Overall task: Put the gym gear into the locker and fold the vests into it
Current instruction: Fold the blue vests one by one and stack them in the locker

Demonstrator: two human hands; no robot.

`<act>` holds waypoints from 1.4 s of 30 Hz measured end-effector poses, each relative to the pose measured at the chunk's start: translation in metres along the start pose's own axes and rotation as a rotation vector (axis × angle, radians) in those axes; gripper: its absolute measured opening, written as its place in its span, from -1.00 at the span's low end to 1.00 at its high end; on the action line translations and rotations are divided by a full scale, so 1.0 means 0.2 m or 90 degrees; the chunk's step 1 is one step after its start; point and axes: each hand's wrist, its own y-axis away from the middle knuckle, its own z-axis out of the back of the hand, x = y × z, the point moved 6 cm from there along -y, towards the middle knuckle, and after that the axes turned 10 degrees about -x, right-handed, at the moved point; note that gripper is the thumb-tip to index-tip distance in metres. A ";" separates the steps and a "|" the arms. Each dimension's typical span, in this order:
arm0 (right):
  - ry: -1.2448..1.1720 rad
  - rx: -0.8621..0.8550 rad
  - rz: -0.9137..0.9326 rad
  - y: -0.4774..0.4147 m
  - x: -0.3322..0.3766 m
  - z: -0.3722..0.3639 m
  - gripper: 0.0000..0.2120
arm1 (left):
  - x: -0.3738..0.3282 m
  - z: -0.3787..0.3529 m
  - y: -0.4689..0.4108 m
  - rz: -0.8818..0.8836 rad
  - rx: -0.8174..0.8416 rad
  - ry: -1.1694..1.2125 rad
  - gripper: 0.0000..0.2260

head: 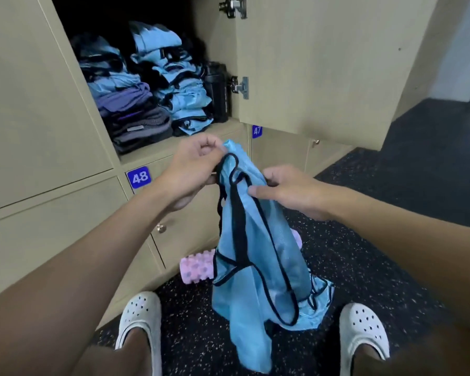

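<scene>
Beige cabinet fronts [46, 109] are filling the left and far side, two wearing blue number plates [139, 177] (48 and 47). Dark speckled rubber flooring [364, 213] is stretching right, where a pale wall [461, 50] is catching soft light.

Beyond the fingers [209, 150], the locker shelf [158, 150] carries two stacks of folded clothes [136, 115] and a black bottle [217, 90]. Below them, the speckled floor [364, 253] bears a pink foam roller [197, 268].

bare forearms [98, 256], white perforated clogs [140, 318]
</scene>
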 end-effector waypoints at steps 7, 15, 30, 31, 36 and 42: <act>-0.021 -0.136 0.069 -0.06 0.11 0.02 -0.81 | 0.10 0.16 -0.13 0.019 -0.127 -0.136 -0.78; -0.142 -0.254 0.063 -0.09 0.16 0.10 -0.75 | 0.13 -0.09 0.10 -0.003 0.158 -0.196 -0.31; -0.049 -0.057 -0.060 0.03 -0.03 0.16 -0.14 | -0.11 -0.07 -0.11 -0.064 -0.169 0.024 -0.83; -0.032 -0.039 -0.062 0.04 -0.04 0.13 -0.18 | -0.13 -0.06 -0.12 -0.065 -0.178 0.033 -0.82; 0.034 -0.253 0.054 0.06 0.08 0.12 -0.27 | -0.16 -0.01 -0.14 -0.045 -0.213 0.099 -0.83; 0.107 -0.140 0.098 0.03 0.09 -0.06 -0.67 | -0.21 0.01 -0.13 -0.059 -0.193 0.114 -0.85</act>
